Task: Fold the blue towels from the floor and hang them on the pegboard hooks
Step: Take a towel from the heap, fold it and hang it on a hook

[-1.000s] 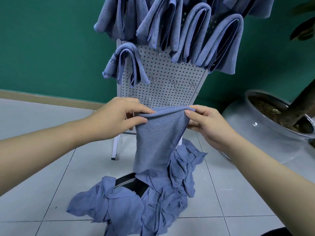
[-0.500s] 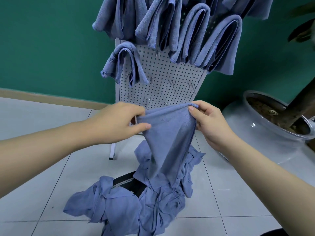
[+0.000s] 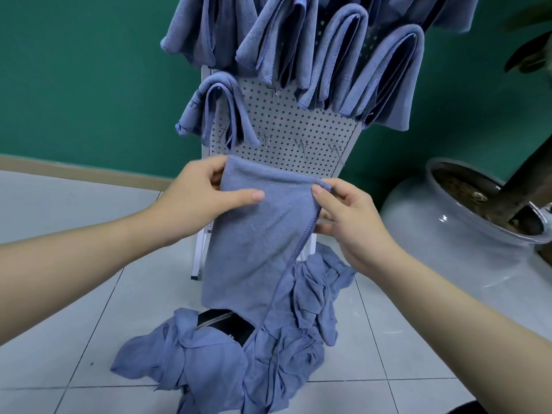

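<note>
Now mid-fold: towel held up in front of the pegboard, top edge doubled over, lower end hanging down toward the pile on the floor. Left hand clamped on the upper left corner, thumb laid across the front face, fingers tucked behind. Right hand pinching the upper right corner, thumb on top of the fold, fingers curled behind the hemmed edge. Hands fairly near each other, so cloth between them slack and slightly bowed

Higher up, several folded towels already draped over hooks; one smaller folded piece on the left side; a row of bare hooks just above the held cloth. Plant pot to the right, well apart from the work

Risks, as judged from this:
- Uneven fold: right edge runs slanted, so bringing corners together as they stand would likely give a skewed, lopsided bundle
- Slip: grip only at two corners; loosening either thumb to regrip could let that side drop onto the pile
- Snag: hanging tail close to the heap, may catch or drag another piece up with it
- Knocking neighbours: reaching up between crowded hung cloths could brush one off its hook
</note>
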Demonstrator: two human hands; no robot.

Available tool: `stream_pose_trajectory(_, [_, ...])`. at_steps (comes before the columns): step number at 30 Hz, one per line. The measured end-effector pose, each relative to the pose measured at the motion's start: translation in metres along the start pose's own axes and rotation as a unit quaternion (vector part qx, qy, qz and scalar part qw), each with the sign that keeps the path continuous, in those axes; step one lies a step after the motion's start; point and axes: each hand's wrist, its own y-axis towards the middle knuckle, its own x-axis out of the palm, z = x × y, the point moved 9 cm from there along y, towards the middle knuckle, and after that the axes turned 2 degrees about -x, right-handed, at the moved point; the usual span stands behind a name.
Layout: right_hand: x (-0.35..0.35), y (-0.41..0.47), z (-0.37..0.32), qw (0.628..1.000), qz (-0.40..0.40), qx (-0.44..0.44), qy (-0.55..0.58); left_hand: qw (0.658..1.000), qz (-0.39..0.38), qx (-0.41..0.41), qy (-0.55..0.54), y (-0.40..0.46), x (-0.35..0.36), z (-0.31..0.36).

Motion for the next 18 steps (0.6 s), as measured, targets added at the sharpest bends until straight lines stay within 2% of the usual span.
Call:
stream_pose_trajectory(2, [0.006,-0.005,0.004,1.0,-0.007,0.019,0.002,0.997,-0.011,-0.065,0.028,0.001,0.002,-0.02])
stream_pose_trajectory(5, [0.016,-0.013,0.007,0.999,-0.017,0.04,0.009,0.995,0.027,-0.088,0.035,0.001,-0.005,-0.035])
stream_pose_trajectory(12, [0.026,-0.021,0.008,0.998,-0.006,0.058,0.025,0.996,0.048,-0.05,0.053,-0.008,0.01,-0.019])
stream_pose_trajectory(18, [0.038,-0.03,0.007,0.998,-0.011,0.039,0.042,0.989,0.123,-0.016,0.079,-0.017,0.008,-0.01])
